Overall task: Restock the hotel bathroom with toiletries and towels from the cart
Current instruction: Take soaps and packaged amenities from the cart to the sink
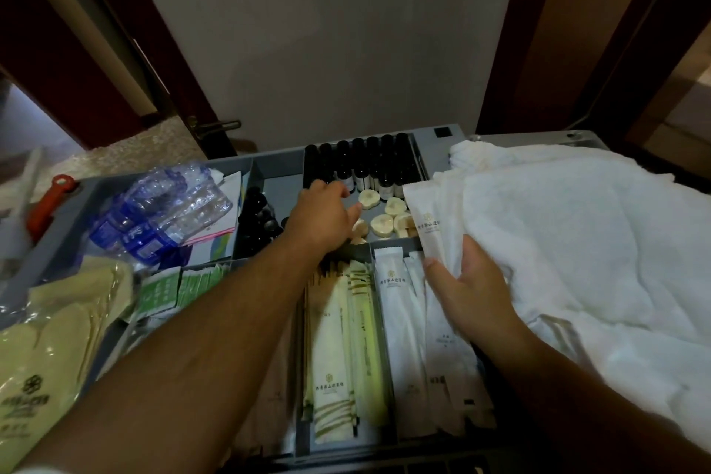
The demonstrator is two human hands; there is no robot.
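Observation:
The grey cart tray [269, 165] is split into compartments. My left hand [327, 215] reaches into the middle back compartment, fingers stretched towards the round cream soaps [384, 223], which lie in front of a row of small dark bottles [361, 162]. It holds nothing that I can see. My right hand [469, 281] grips the edge of a pile of white towels [577, 242] on the right of the cart. A white toiletry packet [423, 219] is pinched against the towel by its thumb. Long white and green-striped sachets [346, 339] fill the front compartments below my arms.
Crushed plastic water bottles [161, 212] and green tea sachets [177, 285] sit in the left compartments. Yellowish bagged slippers [50, 339] lie at the far left beside a red tool [50, 204]. A white wall and dark wooden door frames stand behind the cart.

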